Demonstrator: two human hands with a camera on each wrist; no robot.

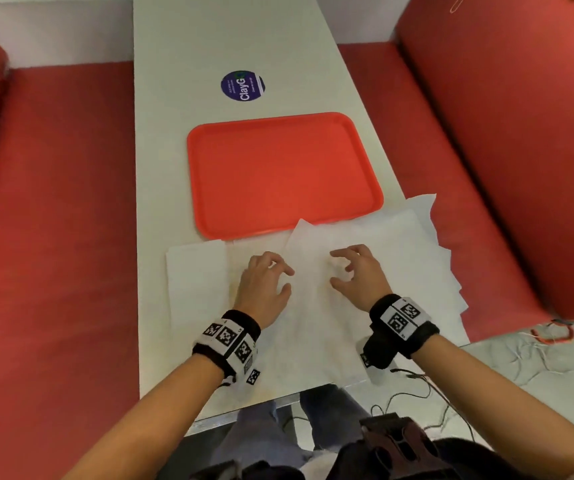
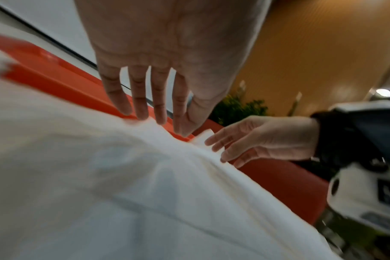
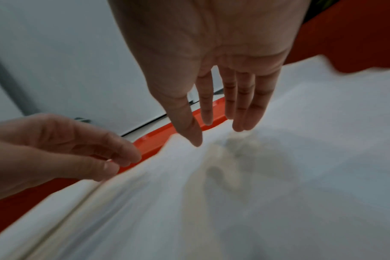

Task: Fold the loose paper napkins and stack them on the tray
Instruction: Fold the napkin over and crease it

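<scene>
I see my left hand (image 1: 267, 284) and right hand (image 1: 360, 276) hovering loose-fingered, gripping nothing, over blurred napkins (image 1: 354, 306) hiding the tray (image 1: 278, 174) edge.

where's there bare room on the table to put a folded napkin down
The orange tray is bare inside its rim. Beyond it, the white table is free around the round sticker. A narrow strip runs left of the tray. The near end is crowded: loose napkins overlap there under the left hand and right hand.
</scene>
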